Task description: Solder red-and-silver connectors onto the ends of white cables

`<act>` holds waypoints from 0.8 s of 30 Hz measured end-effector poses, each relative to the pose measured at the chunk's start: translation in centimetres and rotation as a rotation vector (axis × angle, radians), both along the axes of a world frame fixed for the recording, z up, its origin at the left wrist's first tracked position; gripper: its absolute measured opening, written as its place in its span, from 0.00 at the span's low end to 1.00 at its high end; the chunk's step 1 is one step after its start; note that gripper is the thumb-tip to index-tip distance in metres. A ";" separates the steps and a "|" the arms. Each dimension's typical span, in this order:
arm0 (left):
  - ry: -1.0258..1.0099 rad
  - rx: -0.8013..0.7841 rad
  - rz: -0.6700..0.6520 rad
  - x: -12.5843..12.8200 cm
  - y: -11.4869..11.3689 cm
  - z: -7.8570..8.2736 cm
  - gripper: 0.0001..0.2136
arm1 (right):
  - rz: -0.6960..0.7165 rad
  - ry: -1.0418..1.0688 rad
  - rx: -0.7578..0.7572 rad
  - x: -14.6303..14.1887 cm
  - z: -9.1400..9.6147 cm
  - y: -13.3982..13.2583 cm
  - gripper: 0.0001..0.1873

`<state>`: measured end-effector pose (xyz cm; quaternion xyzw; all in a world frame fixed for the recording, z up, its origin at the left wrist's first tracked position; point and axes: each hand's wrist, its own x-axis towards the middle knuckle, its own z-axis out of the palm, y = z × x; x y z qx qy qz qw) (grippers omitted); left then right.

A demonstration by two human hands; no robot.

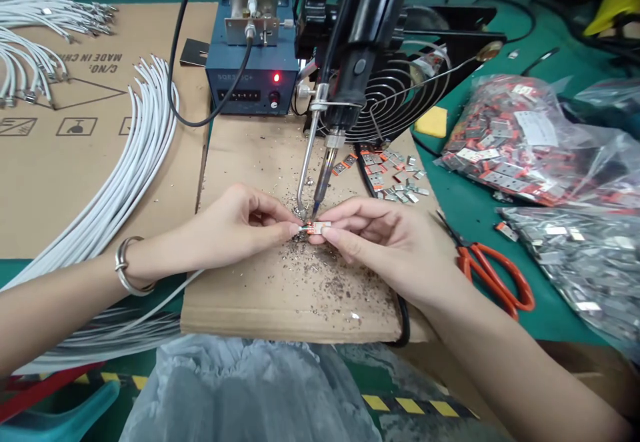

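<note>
My right hand pinches a small orange circuit board with a metal connector. Between thumb and forefinger, my left hand grips the end of a white cable, whose thin wires meet the board's left edge. Right above that joint is the tip of a soldering iron mounted on a stand. A thin metal feed tube comes down beside the iron, ending close to my left fingertips. Dark solder crumbs surround both hands on the cardboard.
A blue solder feeder box with a lit red lamp stands behind, next to a black fan. Loose boards and metal shells lie right of the iron. Orange-handled scissors and bags of parts are at right; white cables at left.
</note>
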<state>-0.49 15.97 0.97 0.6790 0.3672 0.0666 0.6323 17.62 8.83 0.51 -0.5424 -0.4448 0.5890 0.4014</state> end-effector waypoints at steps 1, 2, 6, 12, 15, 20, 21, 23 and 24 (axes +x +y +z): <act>0.005 -0.012 0.008 0.0 0.0 0.1 0.09 | -0.003 0.000 -0.002 0.0 0.0 0.0 0.04; 0.008 -0.024 0.016 0.0 0.0 0.2 0.09 | -0.003 0.003 -0.001 0.0 -0.1 0.1 0.04; -0.002 -0.049 0.030 0.0 0.0 0.3 0.08 | 0.012 0.027 0.002 0.2 -0.2 0.1 0.03; -0.008 -0.058 0.035 -0.2 -0.1 0.2 0.08 | 0.013 0.046 -0.001 0.2 -0.2 0.0 0.03; -0.009 -0.063 0.040 -0.2 0.0 0.2 0.08 | 0.012 0.049 -0.009 0.1 -0.1 0.0 0.03; -0.011 -0.042 0.033 -0.2 0.1 0.2 0.08 | 0.004 0.060 -0.024 0.0 -0.1 0.0 0.02; -0.013 -0.034 0.031 -0.2 0.1 0.2 0.08 | 0.003 0.063 -0.029 0.0 -0.1 0.1 0.03; -0.015 -0.024 0.028 -0.1 0.2 0.2 0.08 | -0.001 0.067 -0.040 -0.1 -0.1 0.1 0.03; -0.012 -0.020 0.028 -0.1 0.2 0.2 0.08 | -0.006 0.070 -0.041 -0.1 0.0 0.1 0.03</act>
